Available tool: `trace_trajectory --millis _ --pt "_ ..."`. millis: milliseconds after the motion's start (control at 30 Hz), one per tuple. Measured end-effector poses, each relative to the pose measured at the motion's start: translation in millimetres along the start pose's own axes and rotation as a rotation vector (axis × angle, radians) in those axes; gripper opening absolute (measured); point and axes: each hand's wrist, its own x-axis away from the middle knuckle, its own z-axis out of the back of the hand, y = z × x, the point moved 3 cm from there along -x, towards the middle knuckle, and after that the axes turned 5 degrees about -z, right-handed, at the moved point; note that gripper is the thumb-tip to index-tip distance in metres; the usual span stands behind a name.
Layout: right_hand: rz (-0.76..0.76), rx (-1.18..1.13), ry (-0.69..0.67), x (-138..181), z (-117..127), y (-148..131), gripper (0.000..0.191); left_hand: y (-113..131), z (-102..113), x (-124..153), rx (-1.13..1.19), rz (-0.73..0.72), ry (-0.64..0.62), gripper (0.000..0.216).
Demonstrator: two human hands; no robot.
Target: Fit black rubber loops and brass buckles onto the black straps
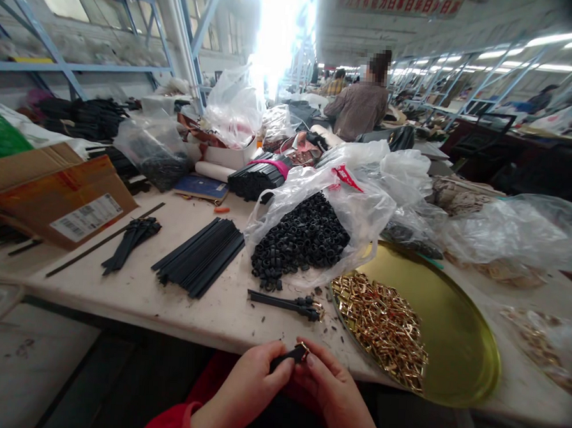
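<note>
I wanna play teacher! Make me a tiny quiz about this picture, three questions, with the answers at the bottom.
1. What colour are the metal pieces heaped on the round tray?
2. True or false: the left hand holds a black strap.
3. What sits between the pile of flat strips and the tray? A) blue notebook B) plastic bag of black loops C) cardboard box

Key: 1. Gold; 2. True; 3. B

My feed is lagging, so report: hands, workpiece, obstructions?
Left hand gripping black strap. Right hand on gold buckle at strap's end. Other straps just beyond, on table; nothing visibly blocking hands.
</note>
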Motion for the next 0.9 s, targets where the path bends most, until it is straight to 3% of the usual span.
trace_trajectory --millis 133,333,567,633,800,900 --pt "0.038 -0.011 -0.034 5 -3 -7 0.037 3 2 4 -0.002 -0.007 0.019 0.021" --pt "0.010 -0.010 -0.048 7 -7 -11 0.036 13 1 7 0.321 -0.021 -0.077 0.019" --pt "0.513 0.581 0.163 3 1 -13 0.028 -5 -7 5 0.378 0.090 -0.113 0.018" --pt "0.479 0.600 0.143 1 1 -9 0.029 -5 -6 5 0.350 0.054 -0.100 0.020" --pt "0.250 0.345 0.067 -3 3 5 0.036 -2 -2 4 0.312 0.017 -0.072 0.028" --pt "0.306 0.393 0.063 -2 5 9 0.033 -4 -3 3 0.298 0.040 -0.063 0.029"
